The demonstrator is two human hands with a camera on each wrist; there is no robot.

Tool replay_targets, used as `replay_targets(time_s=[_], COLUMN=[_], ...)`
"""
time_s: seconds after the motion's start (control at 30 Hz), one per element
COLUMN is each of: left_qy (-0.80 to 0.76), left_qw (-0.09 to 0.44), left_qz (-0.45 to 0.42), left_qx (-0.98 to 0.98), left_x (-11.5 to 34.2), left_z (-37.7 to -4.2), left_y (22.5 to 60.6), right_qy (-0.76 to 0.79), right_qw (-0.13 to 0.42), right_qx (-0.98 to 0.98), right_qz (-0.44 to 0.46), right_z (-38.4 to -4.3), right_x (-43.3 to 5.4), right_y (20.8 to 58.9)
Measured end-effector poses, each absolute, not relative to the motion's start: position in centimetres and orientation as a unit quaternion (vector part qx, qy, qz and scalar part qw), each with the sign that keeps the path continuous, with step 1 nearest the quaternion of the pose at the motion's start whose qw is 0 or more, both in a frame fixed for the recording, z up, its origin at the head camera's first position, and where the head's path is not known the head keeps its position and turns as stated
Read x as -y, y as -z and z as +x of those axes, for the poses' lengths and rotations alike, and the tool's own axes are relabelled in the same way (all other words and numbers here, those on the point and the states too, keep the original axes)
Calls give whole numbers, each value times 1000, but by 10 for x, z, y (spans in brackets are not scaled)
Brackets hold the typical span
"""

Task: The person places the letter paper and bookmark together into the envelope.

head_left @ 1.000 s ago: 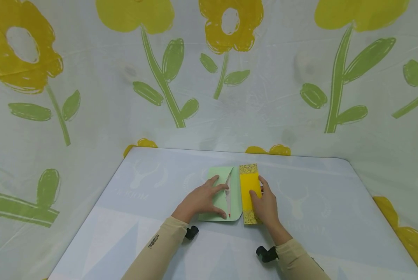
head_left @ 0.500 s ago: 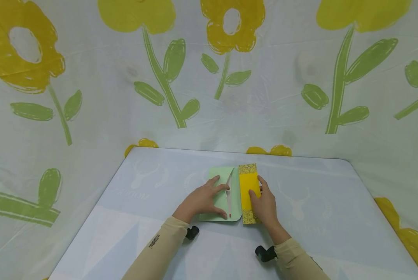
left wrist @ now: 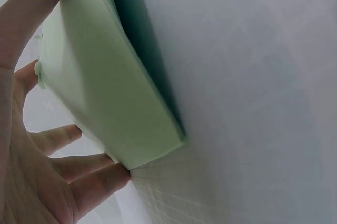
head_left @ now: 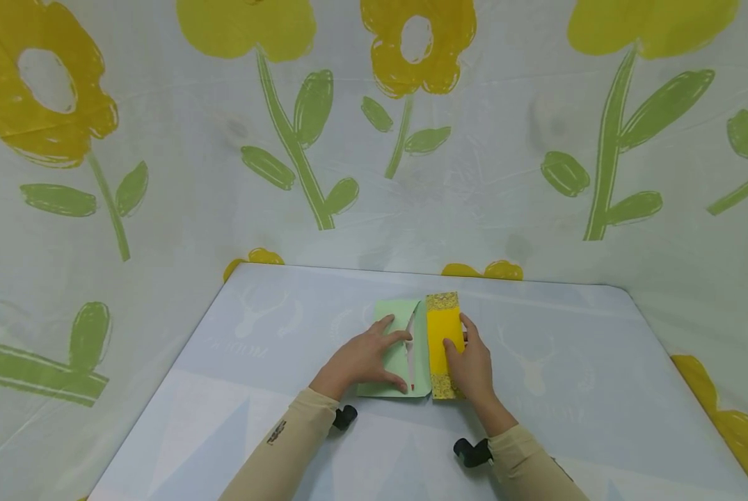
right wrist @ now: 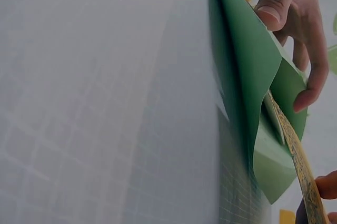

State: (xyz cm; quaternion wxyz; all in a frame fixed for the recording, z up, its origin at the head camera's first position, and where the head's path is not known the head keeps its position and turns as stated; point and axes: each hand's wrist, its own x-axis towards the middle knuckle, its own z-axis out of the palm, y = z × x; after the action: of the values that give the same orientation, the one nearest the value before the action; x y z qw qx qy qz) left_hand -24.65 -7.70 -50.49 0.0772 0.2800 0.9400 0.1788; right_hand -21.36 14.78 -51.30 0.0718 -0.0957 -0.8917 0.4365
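A pale green paper envelope (head_left: 396, 360) lies on the table with its flap side up. My left hand (head_left: 366, 355) is spread over it; in the left wrist view the thumb rests on the envelope (left wrist: 110, 92) and the fingertips touch its far edge. Beside it on the right, my right hand (head_left: 475, 365) pinches a yellow card (head_left: 439, 323) with speckled gold ends, thumb on top. In the right wrist view the tip of the card (right wrist: 295, 145) reaches in between the parted green layers of the envelope (right wrist: 253, 45). How deep it goes is hidden.
The white-blue table (head_left: 273, 306) has faint printed deer. A flower-patterned curtain (head_left: 474, 174) hangs behind and at the sides. Small black devices (head_left: 472, 452) sit at both wrists.
The right hand and yellow card have shifted slightly left, closer to the envelope. My left hand has stayed in place on the envelope.
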Motion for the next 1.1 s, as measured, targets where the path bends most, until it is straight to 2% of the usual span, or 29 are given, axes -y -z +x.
replay_targets(time_s=[1.1], left_qy=[-175], left_qw=[81], left_qz=[274], left_qx=[-942], left_x=[76], left_z=[-246], left_y=[506], right_qy=[-454], right_qw=[80], right_qx=[882], right_qz=[-98], right_z=[-215], right_x=[-141], right_y=[514])
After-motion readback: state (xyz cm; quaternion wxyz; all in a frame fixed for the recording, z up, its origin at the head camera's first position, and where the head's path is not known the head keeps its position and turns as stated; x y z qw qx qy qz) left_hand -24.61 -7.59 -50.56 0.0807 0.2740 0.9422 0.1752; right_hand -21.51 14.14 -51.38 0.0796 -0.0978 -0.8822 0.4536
